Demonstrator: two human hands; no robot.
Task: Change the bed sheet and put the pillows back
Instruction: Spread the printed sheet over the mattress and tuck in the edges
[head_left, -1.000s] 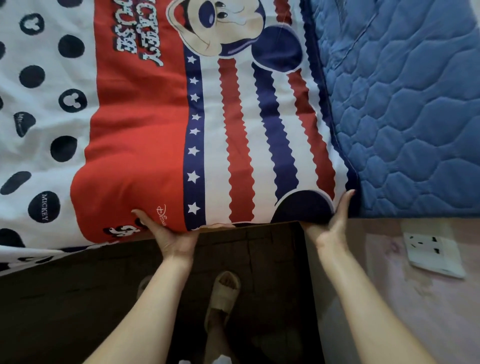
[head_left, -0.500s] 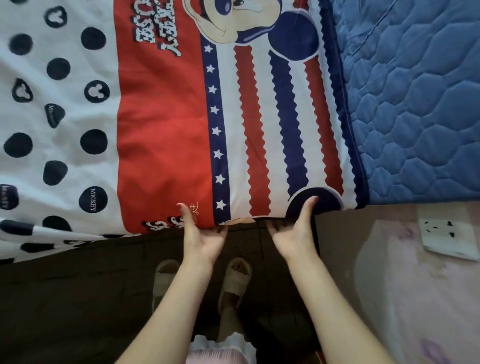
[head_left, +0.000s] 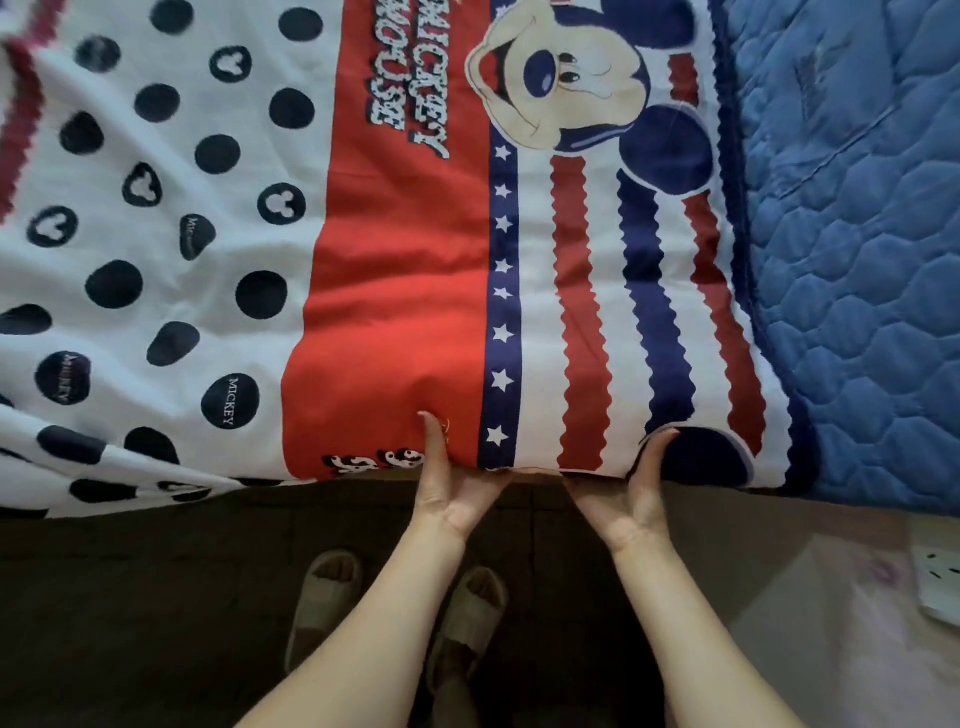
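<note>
A Mickey Mouse bed sheet (head_left: 415, 260), with a red panel, star stripe, wavy red and navy stripes and a white field of black dots, lies over the bed. Its right edge stops short of the blue quilted mattress pad (head_left: 857, 260), which is bare there. Both hands hold the sheet's near edge, palms up. My left hand (head_left: 452, 493) has its thumb up on the red panel, and my right hand (head_left: 628, 499) has its thumb on the navy ear print. The fingers of both hands are hidden under the sheet's edge. No pillows are in view.
Dark floor (head_left: 156, 597) runs along the bed's near side, where my feet stand in tan sandals (head_left: 322, 597). At the lower right is a pinkish wall (head_left: 831, 623) with a white socket (head_left: 940, 587).
My hands have come closer together along the sheet's near edge: the right hand left the sheet's right corner and moved left. The view has shifted, so more of the sheet shows.
</note>
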